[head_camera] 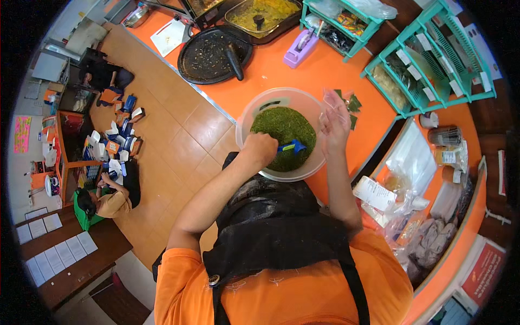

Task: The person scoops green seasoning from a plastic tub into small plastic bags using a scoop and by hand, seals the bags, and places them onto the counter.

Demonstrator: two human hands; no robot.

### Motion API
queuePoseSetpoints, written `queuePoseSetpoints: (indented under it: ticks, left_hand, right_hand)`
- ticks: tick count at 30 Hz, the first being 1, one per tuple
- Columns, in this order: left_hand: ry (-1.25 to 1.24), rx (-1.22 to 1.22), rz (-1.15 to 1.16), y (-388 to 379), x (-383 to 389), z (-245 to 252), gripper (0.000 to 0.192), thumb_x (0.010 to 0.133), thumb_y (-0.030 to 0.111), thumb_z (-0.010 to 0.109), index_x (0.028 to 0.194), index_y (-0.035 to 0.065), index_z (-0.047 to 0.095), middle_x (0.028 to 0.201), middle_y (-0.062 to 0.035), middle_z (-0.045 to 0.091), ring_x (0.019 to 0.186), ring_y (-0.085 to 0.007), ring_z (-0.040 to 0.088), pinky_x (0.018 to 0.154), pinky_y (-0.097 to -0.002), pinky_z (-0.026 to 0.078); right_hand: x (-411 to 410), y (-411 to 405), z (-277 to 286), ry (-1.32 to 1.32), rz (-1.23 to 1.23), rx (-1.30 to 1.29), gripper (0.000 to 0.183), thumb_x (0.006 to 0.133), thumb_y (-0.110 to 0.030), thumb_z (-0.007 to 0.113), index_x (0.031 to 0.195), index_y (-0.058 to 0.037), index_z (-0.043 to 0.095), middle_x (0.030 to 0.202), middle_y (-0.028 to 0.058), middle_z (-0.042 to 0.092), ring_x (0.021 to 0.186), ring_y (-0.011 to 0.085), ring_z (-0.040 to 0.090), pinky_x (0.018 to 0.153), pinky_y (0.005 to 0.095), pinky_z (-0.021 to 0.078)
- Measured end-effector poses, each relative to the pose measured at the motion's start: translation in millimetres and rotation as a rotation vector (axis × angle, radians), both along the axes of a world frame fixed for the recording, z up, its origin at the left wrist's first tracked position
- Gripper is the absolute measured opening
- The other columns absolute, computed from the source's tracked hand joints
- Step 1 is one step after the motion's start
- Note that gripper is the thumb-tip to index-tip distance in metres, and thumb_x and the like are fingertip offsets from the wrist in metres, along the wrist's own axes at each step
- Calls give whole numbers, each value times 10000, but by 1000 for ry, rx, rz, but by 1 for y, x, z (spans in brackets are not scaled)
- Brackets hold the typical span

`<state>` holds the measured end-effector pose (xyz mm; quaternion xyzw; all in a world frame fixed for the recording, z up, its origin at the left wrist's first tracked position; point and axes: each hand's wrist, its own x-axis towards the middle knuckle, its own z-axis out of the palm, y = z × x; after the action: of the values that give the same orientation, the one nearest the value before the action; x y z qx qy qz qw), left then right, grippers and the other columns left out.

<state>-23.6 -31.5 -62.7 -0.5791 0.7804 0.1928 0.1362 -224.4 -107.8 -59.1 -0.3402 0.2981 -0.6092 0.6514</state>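
A translucent plastic tub point(298, 96) sits at the counter's edge, against the front of my black apron. Inside it is a mass of finely shredded green food point(286, 122), perhaps chopped leaves. My left hand point(260, 149) is closed around the handle of a blue and lime-green scoop point(298, 146), whose head rests on the green mass. At the tub's right rim, my right hand point(335, 120) holds a thin clear plastic bag point(332, 97) upright. Just beyond that hand lie dark green leaf pieces point(353, 103) on the orange counter point(276, 75).
A black stone mortar point(195, 53) with its pestle point(234, 63) stands beyond the tub. Nearby are a purple tape dispenser point(301, 48), a tray of yellow food point(272, 12) and teal racks point(410, 77). Plastic packs point(410, 154) crowd the right counter. Two people work among boxes point(118, 138) at left.
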Motion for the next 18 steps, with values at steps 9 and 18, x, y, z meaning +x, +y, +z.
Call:
queuePoseSetpoints:
  ticks: [9,18]
  left_hand:
    - [226,-310,95,-17,-28,3,134,869,158,614,936,43,632,723,-187,696,701,-364,716,622,-480,571]
    - [391,-173,109,-4,-38,-10,161,909,167,596,980,73,706,761,-184,712,716,-371,718,652,-493,575]
  right_hand:
    - [0,3,-13,51,-55,-53,515,956,-90,687,1418,25,489,1305,107,599,671,44,526,520,182,384]
    - [4,0,-14,94,-90,-38,574,912,-39,725,1427,30,480,1423,133,509,1268,202,537,998,326,510]
